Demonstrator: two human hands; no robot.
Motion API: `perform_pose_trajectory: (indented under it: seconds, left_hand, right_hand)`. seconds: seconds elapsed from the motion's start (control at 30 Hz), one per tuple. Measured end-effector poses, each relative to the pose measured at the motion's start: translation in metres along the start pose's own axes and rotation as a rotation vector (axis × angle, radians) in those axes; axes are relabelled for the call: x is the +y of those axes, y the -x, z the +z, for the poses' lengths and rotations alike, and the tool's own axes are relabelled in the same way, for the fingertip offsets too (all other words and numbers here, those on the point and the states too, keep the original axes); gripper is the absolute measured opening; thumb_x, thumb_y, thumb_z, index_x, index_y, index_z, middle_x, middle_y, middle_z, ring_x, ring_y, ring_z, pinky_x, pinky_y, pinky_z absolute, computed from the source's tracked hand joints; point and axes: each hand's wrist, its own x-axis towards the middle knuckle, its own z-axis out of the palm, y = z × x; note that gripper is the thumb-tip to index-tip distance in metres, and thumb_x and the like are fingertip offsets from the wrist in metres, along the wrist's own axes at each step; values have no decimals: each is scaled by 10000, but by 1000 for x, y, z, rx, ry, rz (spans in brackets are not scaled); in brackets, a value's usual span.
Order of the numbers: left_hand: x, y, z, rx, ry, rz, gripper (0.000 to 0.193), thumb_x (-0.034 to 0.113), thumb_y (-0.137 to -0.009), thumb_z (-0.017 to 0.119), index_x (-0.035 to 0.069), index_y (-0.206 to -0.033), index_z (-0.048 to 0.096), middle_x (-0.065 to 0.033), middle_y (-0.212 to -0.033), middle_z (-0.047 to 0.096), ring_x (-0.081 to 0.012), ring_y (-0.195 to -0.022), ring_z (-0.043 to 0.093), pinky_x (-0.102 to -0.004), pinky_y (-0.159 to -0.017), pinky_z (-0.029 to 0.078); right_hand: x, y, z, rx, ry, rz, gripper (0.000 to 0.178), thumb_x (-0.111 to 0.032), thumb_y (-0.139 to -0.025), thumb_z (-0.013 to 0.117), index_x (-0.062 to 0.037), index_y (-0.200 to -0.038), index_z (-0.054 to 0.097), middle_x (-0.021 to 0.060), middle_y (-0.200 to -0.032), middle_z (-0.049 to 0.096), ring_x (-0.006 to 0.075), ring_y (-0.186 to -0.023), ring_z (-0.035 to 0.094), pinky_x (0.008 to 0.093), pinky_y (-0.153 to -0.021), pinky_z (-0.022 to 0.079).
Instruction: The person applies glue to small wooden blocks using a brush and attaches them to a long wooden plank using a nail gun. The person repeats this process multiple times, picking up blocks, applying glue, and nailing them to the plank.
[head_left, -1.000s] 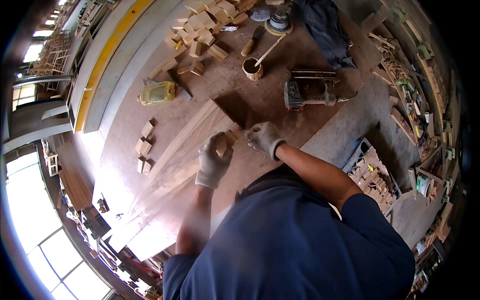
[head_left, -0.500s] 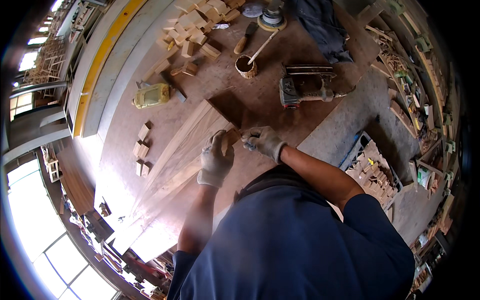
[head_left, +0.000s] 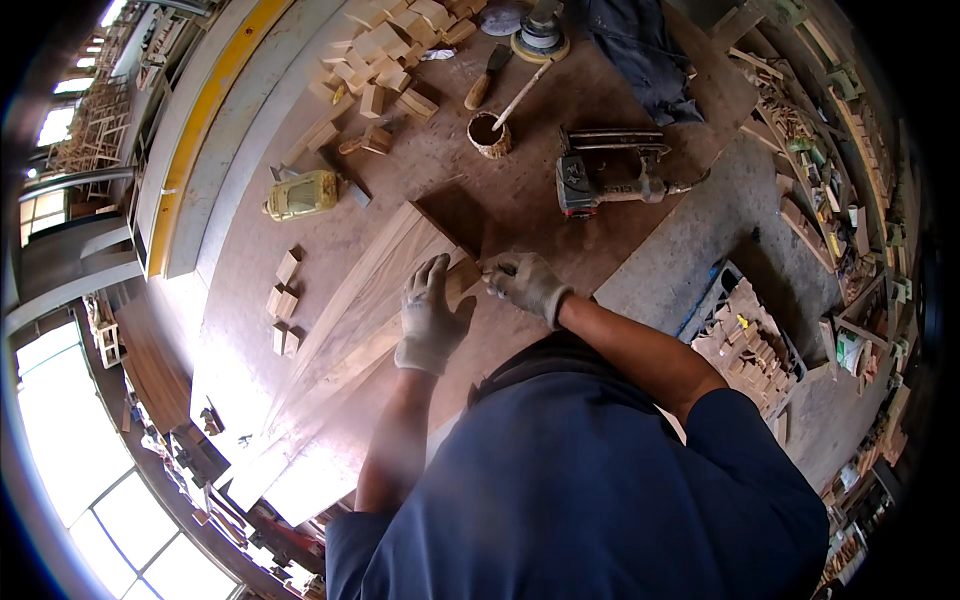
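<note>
Long pale-brown wooden boards (head_left: 365, 290) lie side by side at a slant on the workbench. My left hand (head_left: 430, 318), in a light work glove, rests over the near board close to its end, its fingers stretched out and the thumb apart. Just right of the boards' end is my right hand (head_left: 532, 288), gloved too, with its fingers curled in a pinch at the corner of the end piece (head_left: 462, 274). What that pinch holds, if anything, is too small to make out.
Behind the boards stand a glue pot (head_left: 489, 135) with a stick and a nail gun (head_left: 610, 182). A yellowish bottle (head_left: 302, 194), a hammer (head_left: 350, 180), small blocks (head_left: 288, 266), a heap of blocks (head_left: 385, 45) and a sander (head_left: 541, 38) are around. A crate of wood pieces (head_left: 745, 340) stands right.
My left hand's fingers have straightened and its thumb has swung away from the end of the near board. The right hand stays almost in place, still curled.
</note>
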Motion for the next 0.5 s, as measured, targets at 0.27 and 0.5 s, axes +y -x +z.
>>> perform_pose_trajectory:
  seconds: [0.27, 0.5]
  left_hand:
    - [1, -8, 11, -70, -126, -45, 453, 166, -860, 734, 50, -1291, 656, -196, -1224, 671, -411, -1159, 603, -513, -979, 532]
    - [-4, -7, 16, -3, -143, 43, 351, 191, -831, 763, 150, -1178, 733, -153, -1092, 696, -391, -1046, 628, -511, -895, 545]
  right_hand:
    - [-47, 18, 19, 182, 561, -228, 363, -369, -886, 769, -48, -1056, 781, 151, -1041, 764, 337, -1015, 724, 448, -904, 566]
    - [-35, 8, 27, 188, 618, -199, 384, -432, -874, 797, -68, -998, 786, 225, -1011, 756, 413, -947, 729, 504, -839, 573]
